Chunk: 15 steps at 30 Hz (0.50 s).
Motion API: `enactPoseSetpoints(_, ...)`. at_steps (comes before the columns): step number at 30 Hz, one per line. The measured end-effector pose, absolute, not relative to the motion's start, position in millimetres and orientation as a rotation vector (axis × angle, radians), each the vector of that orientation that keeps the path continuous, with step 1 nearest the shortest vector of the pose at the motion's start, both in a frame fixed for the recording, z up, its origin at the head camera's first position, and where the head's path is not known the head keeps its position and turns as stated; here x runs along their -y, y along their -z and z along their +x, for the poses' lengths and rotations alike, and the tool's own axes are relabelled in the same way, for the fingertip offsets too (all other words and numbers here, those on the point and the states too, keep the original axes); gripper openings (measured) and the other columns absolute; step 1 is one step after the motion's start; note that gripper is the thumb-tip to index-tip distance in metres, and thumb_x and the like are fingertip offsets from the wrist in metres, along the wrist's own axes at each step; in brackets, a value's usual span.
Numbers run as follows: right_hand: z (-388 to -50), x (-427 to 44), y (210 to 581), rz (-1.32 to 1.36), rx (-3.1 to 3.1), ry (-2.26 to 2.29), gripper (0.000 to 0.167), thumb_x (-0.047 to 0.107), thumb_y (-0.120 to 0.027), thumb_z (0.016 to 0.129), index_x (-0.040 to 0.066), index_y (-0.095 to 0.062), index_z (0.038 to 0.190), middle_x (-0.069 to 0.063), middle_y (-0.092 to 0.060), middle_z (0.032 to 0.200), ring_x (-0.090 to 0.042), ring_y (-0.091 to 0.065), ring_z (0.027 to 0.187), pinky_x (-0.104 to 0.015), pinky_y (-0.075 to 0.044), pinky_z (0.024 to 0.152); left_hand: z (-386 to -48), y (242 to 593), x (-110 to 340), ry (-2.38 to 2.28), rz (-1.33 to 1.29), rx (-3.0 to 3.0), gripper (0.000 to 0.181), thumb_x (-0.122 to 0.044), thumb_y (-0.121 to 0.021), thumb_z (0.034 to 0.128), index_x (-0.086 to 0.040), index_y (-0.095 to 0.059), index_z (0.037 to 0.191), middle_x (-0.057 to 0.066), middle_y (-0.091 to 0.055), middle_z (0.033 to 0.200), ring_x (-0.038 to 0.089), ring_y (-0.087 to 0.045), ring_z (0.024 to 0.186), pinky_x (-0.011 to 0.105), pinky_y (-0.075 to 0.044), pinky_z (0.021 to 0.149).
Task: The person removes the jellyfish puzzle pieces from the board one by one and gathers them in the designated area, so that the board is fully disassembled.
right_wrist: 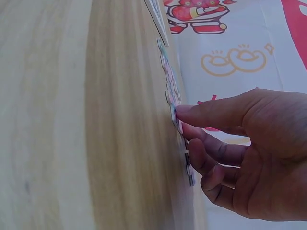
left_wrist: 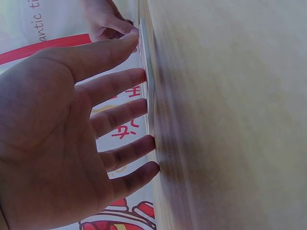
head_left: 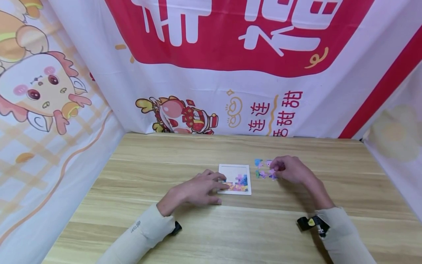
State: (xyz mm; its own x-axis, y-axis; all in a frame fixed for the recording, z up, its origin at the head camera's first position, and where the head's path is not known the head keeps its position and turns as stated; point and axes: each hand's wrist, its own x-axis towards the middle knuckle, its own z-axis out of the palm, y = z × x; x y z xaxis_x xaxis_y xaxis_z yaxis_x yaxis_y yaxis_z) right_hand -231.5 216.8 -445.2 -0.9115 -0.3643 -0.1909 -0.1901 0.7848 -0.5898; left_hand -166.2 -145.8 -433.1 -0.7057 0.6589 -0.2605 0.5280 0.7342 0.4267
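A white square puzzle tray (head_left: pixel 249 183) lies on the table, with joined colourful pieces (head_left: pixel 243 180) along its bottom and right side. My left hand (head_left: pixel 201 189) rests its spread fingertips on the tray's left part; in the left wrist view the fingers of that hand (left_wrist: pixel 62 139) reach the tray's edge (left_wrist: pixel 149 81). To the tray's right lie several loose pieces (head_left: pixel 262 174). Among them my right hand (head_left: pixel 291 169) pinches a piece at table level. The right wrist view has this hand (right_wrist: pixel 259 153) with thumb and index finger at the piece, other fingers curled.
Light wood-grain table (head_left: pixel 158 157) lies under both hands. A printed cloth (head_left: pixel 197 80) hangs along its back edge, and more cloth hangs at the left and right sides. The tray's corner (right_wrist: pixel 160 24) shows at the top of the right wrist view.
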Motion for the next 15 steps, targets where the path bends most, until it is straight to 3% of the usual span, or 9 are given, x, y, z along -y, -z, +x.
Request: enactPoseSetpoints(15,-229.1,-203.8,439.6,-0.453,-2.665,0.9,0.017,0.007,-0.076,0.098,0.006,-0.075,0.115,-0.008,-0.075,0.102,-0.02,-0.068,0.093,-0.034,-0.061,0.081,-167.3,433.1,145.9,-0.428,0.909,-2.54,0.054,-0.042,-0.07,0.1042,-0.033,-0.057,0.156,-0.004,-0.039,0.172,0.024,-0.036,0.155,0.052,-0.037,0.128)
